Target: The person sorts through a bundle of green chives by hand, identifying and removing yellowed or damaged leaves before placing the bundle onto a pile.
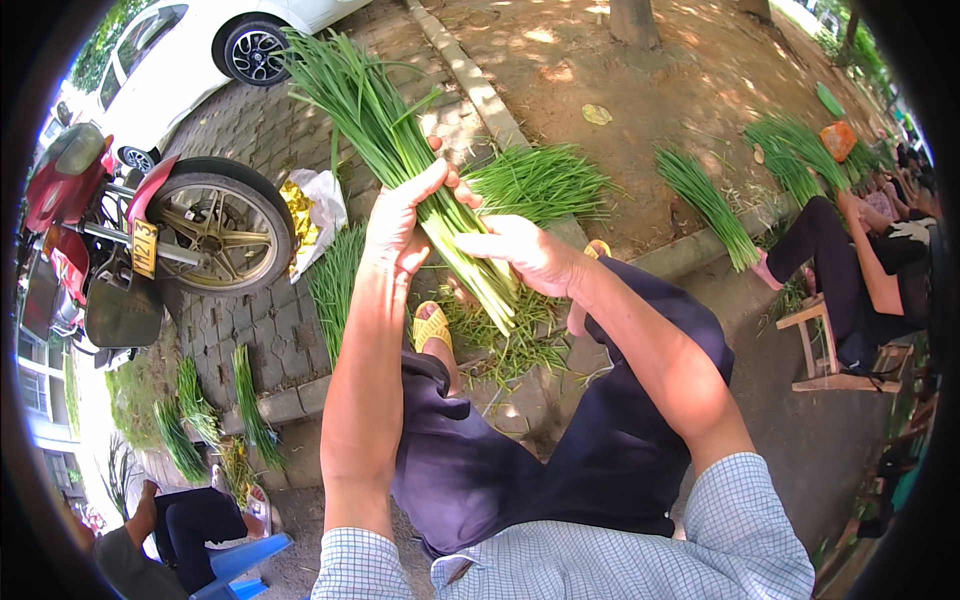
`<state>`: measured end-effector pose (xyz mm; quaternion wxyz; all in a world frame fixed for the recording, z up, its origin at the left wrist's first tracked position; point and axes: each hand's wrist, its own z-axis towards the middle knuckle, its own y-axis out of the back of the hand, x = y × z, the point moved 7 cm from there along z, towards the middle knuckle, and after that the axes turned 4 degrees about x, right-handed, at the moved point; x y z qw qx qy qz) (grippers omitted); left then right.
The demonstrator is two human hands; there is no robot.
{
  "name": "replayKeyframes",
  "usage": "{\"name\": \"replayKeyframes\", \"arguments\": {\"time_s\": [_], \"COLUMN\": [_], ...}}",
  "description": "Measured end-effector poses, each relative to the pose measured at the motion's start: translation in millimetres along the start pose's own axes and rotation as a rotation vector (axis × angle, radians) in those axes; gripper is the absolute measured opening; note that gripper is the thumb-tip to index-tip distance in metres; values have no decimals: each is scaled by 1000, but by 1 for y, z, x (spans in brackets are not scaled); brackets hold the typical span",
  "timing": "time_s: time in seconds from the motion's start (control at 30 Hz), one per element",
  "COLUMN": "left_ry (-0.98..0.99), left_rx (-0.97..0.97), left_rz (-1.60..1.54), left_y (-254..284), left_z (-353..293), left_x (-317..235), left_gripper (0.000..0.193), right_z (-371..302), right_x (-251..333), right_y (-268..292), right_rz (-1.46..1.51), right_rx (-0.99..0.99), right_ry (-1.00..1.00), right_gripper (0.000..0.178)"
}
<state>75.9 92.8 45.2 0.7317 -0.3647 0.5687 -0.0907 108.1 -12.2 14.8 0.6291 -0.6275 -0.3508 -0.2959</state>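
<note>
A thick bundle of long green chives [385, 130] slants across in front of me, leafy tips up to the left and pale stem ends down to the right. My left hand [402, 210] is wrapped around the middle of the bundle, thumb on top. Lower down, my right hand [525, 255] closes on the pale stems, its thumb pressed along them and its other fingers partly hidden. Beyond my hands lies a pile of loose chives [540, 185] on the kerb. More chives [340, 290] lie left of my left forearm, and scattered trimmings [515, 355] cover the ground between my feet.
A red motorcycle [215, 225] stands at the left, with a white car [180, 60] behind it. Beside the front wheel is a white and yellow plastic bag [315, 215]. Chive bundles [705, 200] lie along the kerb near a person on a wooden stool [830, 350]. Another person sits lower left.
</note>
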Motion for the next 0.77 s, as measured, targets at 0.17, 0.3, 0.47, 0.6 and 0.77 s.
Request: {"name": "replayKeyframes", "arguments": {"time_s": [0.17, 0.3, 0.47, 0.6, 0.77], "left_ry": [-122, -135, -117, -130, -176], "left_rx": [-106, -74, 4, 26, -16], "left_rz": [335, 432, 321, 319, 443], "left_y": [-14, -20, -37, -51, -73], "left_z": [-4, -5, 15, 40, 52], "left_x": [-2, -2, 5, 47, 76], "left_gripper": [36, 30, 23, 13, 10], "right_z": [20, 26, 5, -20, -39], "right_x": [14, 11, 4, 22, 27], "right_y": [8, 15, 63, 86, 111], "right_rz": [-357, -425, -945, -900, -761], "right_rx": [-44, -116, -230, -414, -502], "right_ry": [121, 255, 101, 245, 275], "right_gripper": [66, 50, 27, 55, 82]}}
